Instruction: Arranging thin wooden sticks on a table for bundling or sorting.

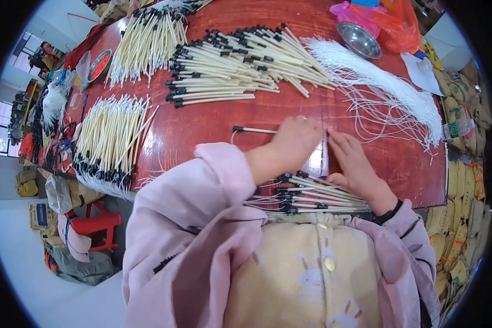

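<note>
My left hand [298, 141] is closed around a thin pale stick [259, 130] just above the red table. The stick's black-capped end points left, and a thin white string loops down from it; its other end is hidden in my fingers. My right hand [355, 164] is just to the right, thumb apart from its stretched fingers, with the fingertips close to the left hand. I make out nothing held in it. Between my body and both hands lies a small pile of similar black-ended sticks [328, 195], their white strings trailing left.
Ahead on the red table [213, 126] lies a large heap of black-ended sticks [224, 68]. More bundles [112, 136] lie at the left. White strings [391, 85] spread at the right, near a metal bowl [358, 40]. A red stool [95, 224] stands lower left.
</note>
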Demonstrator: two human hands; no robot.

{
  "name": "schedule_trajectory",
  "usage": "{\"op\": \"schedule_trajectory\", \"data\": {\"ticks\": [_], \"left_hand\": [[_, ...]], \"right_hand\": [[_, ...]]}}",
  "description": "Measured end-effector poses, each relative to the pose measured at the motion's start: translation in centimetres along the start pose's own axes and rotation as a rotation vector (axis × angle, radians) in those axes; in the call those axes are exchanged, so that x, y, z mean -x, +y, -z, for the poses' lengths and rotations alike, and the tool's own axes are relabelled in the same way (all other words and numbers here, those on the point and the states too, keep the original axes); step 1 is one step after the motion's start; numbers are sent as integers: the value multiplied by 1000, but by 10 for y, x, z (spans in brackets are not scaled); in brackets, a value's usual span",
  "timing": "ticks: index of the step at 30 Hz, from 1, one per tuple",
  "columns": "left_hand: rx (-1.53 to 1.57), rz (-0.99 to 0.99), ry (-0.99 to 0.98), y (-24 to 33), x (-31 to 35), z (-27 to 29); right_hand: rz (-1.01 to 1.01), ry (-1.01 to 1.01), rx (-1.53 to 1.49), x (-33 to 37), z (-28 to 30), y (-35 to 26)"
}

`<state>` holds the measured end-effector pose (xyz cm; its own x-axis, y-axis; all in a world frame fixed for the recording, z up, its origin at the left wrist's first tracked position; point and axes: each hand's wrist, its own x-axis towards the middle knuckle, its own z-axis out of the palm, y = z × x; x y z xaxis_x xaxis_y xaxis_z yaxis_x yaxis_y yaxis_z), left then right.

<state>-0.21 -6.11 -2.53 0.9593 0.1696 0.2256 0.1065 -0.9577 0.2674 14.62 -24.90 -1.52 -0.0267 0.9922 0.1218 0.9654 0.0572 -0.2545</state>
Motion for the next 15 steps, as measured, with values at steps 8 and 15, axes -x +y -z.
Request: {"op": "schedule_trajectory", "data": {"ticks": [8, 15], "left_hand": [[-161, 169, 17, 7, 29, 47], [102, 625, 100, -67, 83, 43]], "right_hand": [[-68, 131, -30, -16, 14, 19], [36, 220, 34, -53, -6, 14]]}}
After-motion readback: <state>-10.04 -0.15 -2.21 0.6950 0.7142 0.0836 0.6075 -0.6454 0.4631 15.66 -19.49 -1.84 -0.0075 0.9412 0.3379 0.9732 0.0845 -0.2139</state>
